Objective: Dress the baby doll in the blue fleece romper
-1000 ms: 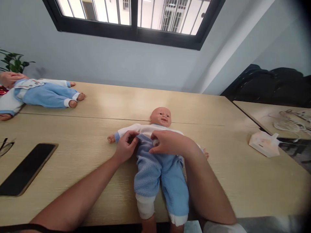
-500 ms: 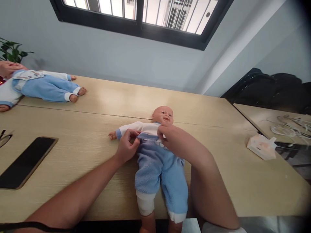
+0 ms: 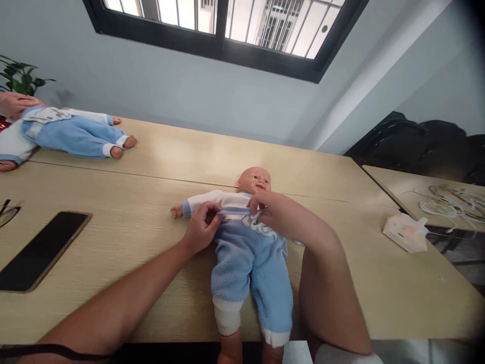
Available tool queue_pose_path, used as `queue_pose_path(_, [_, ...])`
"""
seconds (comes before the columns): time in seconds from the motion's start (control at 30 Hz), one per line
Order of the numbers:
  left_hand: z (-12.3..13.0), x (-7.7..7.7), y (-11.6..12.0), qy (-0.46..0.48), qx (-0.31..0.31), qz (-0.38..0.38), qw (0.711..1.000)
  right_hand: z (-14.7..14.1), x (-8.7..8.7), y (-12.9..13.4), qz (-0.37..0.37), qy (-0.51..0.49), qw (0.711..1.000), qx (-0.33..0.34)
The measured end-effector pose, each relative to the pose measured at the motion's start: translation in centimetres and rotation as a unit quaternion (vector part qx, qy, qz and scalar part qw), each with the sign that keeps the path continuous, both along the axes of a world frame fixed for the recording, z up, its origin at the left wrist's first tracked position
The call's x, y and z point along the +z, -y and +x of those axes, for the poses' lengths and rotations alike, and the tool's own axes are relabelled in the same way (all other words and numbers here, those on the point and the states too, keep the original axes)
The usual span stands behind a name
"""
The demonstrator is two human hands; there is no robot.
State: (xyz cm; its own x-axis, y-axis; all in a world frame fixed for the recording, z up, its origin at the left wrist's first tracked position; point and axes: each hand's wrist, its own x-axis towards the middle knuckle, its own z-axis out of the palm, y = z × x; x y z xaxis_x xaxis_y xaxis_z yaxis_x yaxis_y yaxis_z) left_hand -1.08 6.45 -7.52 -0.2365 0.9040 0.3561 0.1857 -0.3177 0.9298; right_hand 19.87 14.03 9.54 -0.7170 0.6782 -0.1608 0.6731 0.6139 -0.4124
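Note:
A baby doll (image 3: 254,180) lies face up on the table, its legs reaching past the front edge toward me. It wears a white top with blue cuffs and fuzzy blue overalls (image 3: 237,250) with white ankle cuffs. My left hand (image 3: 203,225) pinches the overalls' upper edge at the left of the chest. At the other side of the chest, my right hand (image 3: 265,206) grips the same edge beside a white appliqué (image 3: 261,226). The band between my hands is stretched straight. My right hand and forearm hide the doll's other arm.
A second doll (image 3: 76,134) in like clothes lies at the back left, near a plant (image 3: 20,76). A phone (image 3: 43,251) and glasses (image 3: 8,215) lie at left. A tissue box (image 3: 405,232) stands at right, with white cables (image 3: 454,202) on the table beyond.
My two hands have drawn the overalls' top edge straighter, and more of the white appliqué shows. The view has shifted slightly.

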Motion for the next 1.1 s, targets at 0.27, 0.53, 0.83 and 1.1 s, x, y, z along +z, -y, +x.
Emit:
queue_pose_path(0.27, [0.0, 0.0, 0.1, 0.032, -0.015, -0.017, 0.999, -0.3, -0.3, -0.1, -0.009, 0.03, 0.999, -0.017])
queue_pose_path(0.53, [-0.4, 0.2, 0.0, 0.042, -0.052, -0.055, 0.996, -0.7, 0.5, 0.2, -0.051, 0.004, 0.999, 0.003])
queue_pose_path(0.83, [-0.9, 0.3, -0.7, 0.166, -0.15, -0.079, 0.972, -2.9, -2.2, -0.7, -0.027, -0.034, 0.999, 0.006])
queue_pose_path(1.1, [-0.7, -0.1, -0.5, 0.13, -0.115, -0.106, 0.979, -2.7, -2.6, -0.7, -0.065, 0.004, 0.997, 0.041])
